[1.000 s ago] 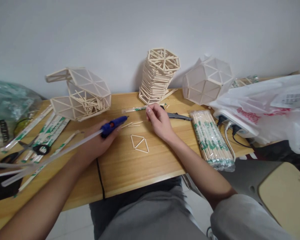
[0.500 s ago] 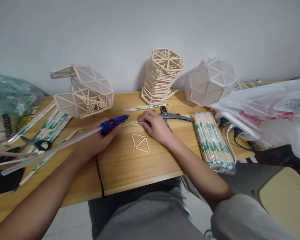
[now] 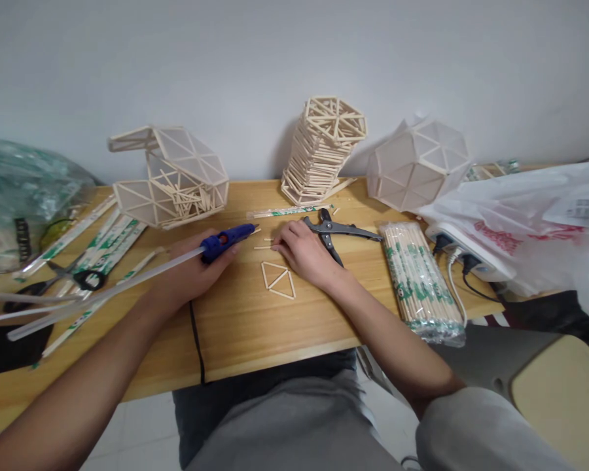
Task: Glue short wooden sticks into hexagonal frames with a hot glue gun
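My left hand (image 3: 192, 268) is wrapped round a blue hot glue gun (image 3: 228, 242), its nozzle pointing right and a long translucent glue stick (image 3: 152, 271) trailing from its back. The fingertips of my right hand (image 3: 302, 250) are pinched at the end of a short wooden stick (image 3: 262, 248) just above the table. A second short piece lies close behind it, and the tip of another shows by the nozzle. Nearer to me, several short sticks form two joined triangles (image 3: 277, 280) flat on the table. Pliers-like cutters (image 3: 341, 227) lie just beyond and beside my right hand.
Along the wall stand an open stick-and-panel shape (image 3: 177, 176), a stacked stick tower (image 3: 321, 154) and a closed faceted shape (image 3: 417, 167). A chopstick pack (image 3: 419, 281) and power strip (image 3: 471, 252) are at right. Scissors (image 3: 69, 280) and wrapped chopsticks (image 3: 110, 248) lie left.
My right hand's fingers have shifted slightly, and the short sticks by them now lie differently, one tip showing beside the nozzle. The glue gun stays nearly in place. The view has shifted a little.
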Available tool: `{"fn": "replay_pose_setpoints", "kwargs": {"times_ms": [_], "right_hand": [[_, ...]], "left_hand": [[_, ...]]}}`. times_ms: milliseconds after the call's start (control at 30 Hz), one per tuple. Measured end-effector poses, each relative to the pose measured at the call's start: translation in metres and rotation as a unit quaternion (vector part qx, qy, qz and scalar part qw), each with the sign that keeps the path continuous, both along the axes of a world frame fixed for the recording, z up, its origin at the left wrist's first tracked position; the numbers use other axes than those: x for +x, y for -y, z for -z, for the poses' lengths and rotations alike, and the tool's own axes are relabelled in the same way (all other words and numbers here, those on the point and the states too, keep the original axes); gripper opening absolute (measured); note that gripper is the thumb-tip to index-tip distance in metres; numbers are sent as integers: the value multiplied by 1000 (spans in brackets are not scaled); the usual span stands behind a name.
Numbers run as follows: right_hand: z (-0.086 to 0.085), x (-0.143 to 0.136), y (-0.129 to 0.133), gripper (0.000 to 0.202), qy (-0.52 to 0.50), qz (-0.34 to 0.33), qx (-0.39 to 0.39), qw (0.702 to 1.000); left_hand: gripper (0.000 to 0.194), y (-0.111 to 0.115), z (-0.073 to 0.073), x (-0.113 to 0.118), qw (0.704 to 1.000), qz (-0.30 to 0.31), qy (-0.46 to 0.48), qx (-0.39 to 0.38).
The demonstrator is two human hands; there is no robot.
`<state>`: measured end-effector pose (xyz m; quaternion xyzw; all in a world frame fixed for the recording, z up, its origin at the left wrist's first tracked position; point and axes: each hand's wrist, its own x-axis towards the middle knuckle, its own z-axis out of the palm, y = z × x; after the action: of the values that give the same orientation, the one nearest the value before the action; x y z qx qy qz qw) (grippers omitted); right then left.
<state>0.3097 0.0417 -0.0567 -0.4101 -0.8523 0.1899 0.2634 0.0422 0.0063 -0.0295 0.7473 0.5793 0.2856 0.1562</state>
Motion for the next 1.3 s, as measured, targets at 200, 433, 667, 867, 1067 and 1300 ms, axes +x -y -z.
{"fn": "replay_pose_setpoints", "kwargs": {"times_ms": [200, 433, 667, 867, 1067, 1300], "right_hand": [[-7, -1, 1, 9, -135, 47, -74, 987], [-10, -5, 2, 22, -319, 59, -197, 925], [-15, -6, 0, 44, -424, 40, -320, 846], [-14, -7, 0, 49, -455, 31, -376, 806], [-12, -7, -1, 54, -454, 37, -383, 803], [-9, -9, 0, 55, -447, 47, -357, 819]], "left_hand": [[33, 0, 2, -2, 1000, -11, -3, -2], [34, 0, 0, -3, 1000, 5, 11, 9], [34, 0, 0, -3, 1000, 12, 4, 14], [32, -1, 2, -5, 1000, 13, -1, 10], [34, 0, 0, -4, 1000, 9, 7, -4], [34, 1, -6, -2, 1000, 6, -3, -25]]}}
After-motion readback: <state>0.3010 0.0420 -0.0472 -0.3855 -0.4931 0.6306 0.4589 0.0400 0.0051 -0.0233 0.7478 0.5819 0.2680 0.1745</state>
